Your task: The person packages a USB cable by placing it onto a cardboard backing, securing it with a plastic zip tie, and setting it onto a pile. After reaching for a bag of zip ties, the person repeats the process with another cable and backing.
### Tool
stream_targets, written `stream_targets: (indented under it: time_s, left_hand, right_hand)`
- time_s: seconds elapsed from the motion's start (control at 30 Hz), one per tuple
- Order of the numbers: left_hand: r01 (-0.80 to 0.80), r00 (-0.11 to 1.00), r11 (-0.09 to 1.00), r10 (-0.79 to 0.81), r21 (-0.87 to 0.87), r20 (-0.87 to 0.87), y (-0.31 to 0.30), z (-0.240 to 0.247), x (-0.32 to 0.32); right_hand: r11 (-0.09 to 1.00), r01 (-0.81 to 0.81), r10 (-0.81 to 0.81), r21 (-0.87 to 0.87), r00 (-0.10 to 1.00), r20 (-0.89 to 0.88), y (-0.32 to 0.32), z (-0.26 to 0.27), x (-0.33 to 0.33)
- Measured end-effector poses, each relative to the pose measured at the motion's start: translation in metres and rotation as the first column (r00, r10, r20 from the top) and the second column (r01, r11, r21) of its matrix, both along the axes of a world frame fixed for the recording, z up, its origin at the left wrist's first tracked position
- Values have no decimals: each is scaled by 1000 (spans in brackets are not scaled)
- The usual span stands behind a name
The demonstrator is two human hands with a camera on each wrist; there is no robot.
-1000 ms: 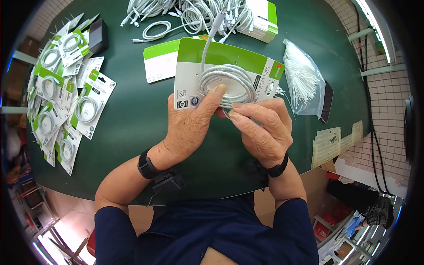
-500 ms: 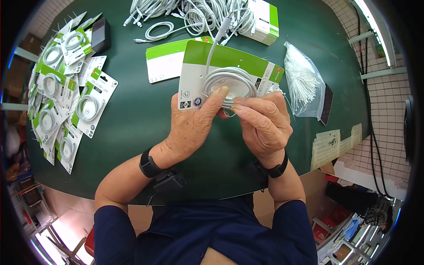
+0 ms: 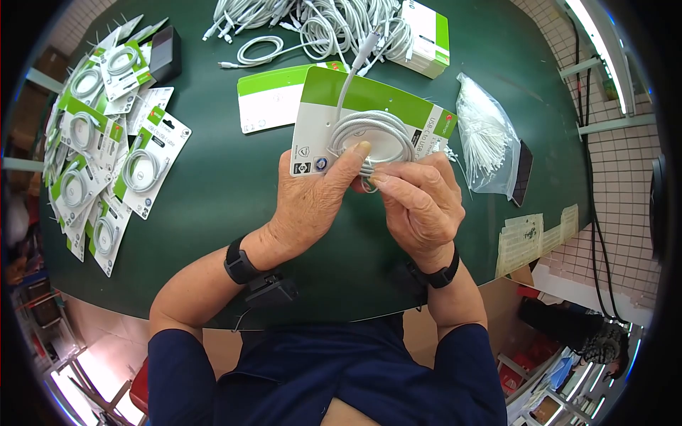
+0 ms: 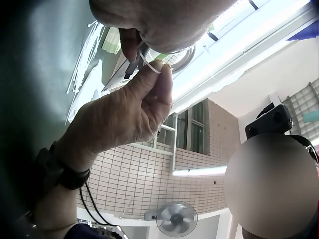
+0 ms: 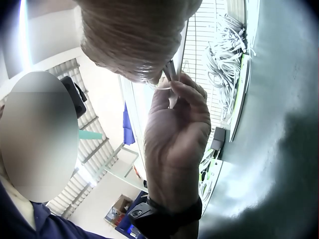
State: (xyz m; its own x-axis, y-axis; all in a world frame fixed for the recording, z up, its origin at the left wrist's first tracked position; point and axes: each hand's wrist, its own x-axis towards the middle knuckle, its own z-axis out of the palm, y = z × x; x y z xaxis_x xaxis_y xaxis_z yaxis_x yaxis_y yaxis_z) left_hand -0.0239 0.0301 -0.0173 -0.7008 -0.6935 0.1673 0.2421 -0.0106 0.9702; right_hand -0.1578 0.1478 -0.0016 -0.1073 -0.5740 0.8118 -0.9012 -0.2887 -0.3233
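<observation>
In the head view my left hand (image 3: 312,195) holds a green and white cable card (image 3: 387,91) at its lower edge, thumb pressed on a coiled white cable (image 3: 383,119). One plug (image 3: 367,51) of that cable sticks up past the card's top edge. Just right of the thumb, my right hand (image 3: 426,206) pinches a thin white tie at the bottom of the coil. The left wrist view shows this tie (image 4: 148,63) as a small curved strip at the right hand's fingertips. The left fingers behind the card are mostly hidden in the head view.
Carded cables (image 3: 145,170) lie heaped at the left beside a black box (image 3: 165,53). Behind the card are flat cards (image 3: 270,106), loose white cables (image 3: 334,28) and a card stack (image 3: 430,35). To the right lie a bag of white ties (image 3: 484,135) and a dark phone (image 3: 524,174).
The held card and both hands shift only slightly in view. My right fingertips stay at the bottom of the coil, and the tie's loop there has changed shape a little.
</observation>
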Motion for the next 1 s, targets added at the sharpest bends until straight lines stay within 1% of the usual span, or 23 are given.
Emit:
stream_targets:
  time_s: [0.1, 0.13, 0.23, 0.27, 0.37, 0.4, 0.47, 0.5, 0.53, 0.63, 0.77, 0.8, 0.9, 0.93, 1.0]
  left_hand:
    - [19, 1000, 968, -20, 251, 2, 4, 9, -1]
    - [19, 1000, 968, -20, 251, 1, 5, 9, -1]
    - [26, 1000, 974, -24, 226, -12, 8, 5, -2]
    - [25, 1000, 975, -23, 221, -15, 8, 5, -1]
    - [9, 998, 978, -22, 208, 58, 6, 4, -1]
    - [14, 999, 981, -24, 194, 47, 6, 0, 0]
    - [26, 999, 998, -27, 55, 26, 5, -16, 0]
    - [27, 1000, 1000, -27, -15, 9, 3, -16, -2]
    - [30, 999, 999, -30, -34, -17, 1, -13, -2]
    - [33, 996, 994, -42, 106, 83, 1, 0, 0]
    - [35, 999, 989, -36, 146, 2, 4, 4, 1]
    - [38, 999, 989, -40, 145, 5, 4, 4, 1]
    - [30, 999, 987, -35, 155, 28, 2, 1, 0]
    - [36, 998, 987, -44, 154, 51, 1, -1, 1]
    - [26, 998, 988, -35, 149, 56, -5, -3, -2]
  right_hand:
    - [999, 47, -46, 20, 998, -31, 0, 1, 0]
    - [999, 46, -45, 20, 998, -32, 0, 1, 0]
    - [998, 33, -38, 59, 996, 87, -2, -1, 0]
    - [998, 32, -37, 54, 996, 83, -3, -1, 0]
    - [991, -10, -15, 137, 984, 175, -3, 1, 0]
    - [992, -5, -15, 123, 986, 165, -3, 1, 0]
    - [988, 4, -17, 154, 996, 85, -1, -1, -1]
    - [986, 11, -18, 168, 999, 40, -1, 1, -3]
    - [988, 19, -21, 151, 1000, 14, -1, 5, -2]
    - [987, 61, -55, 148, 998, -43, 0, 13, 5]
    - [979, 82, -68, 188, 994, -81, 2, 25, 6]
    - [978, 85, -72, 188, 994, -78, 3, 24, 6]
    - [985, 18, -28, 171, 998, 60, 0, 13, 2]
    - [985, 23, -37, 169, 996, 82, -1, 12, 4]
    - [994, -46, 35, 103, 994, 107, -3, 13, 1]
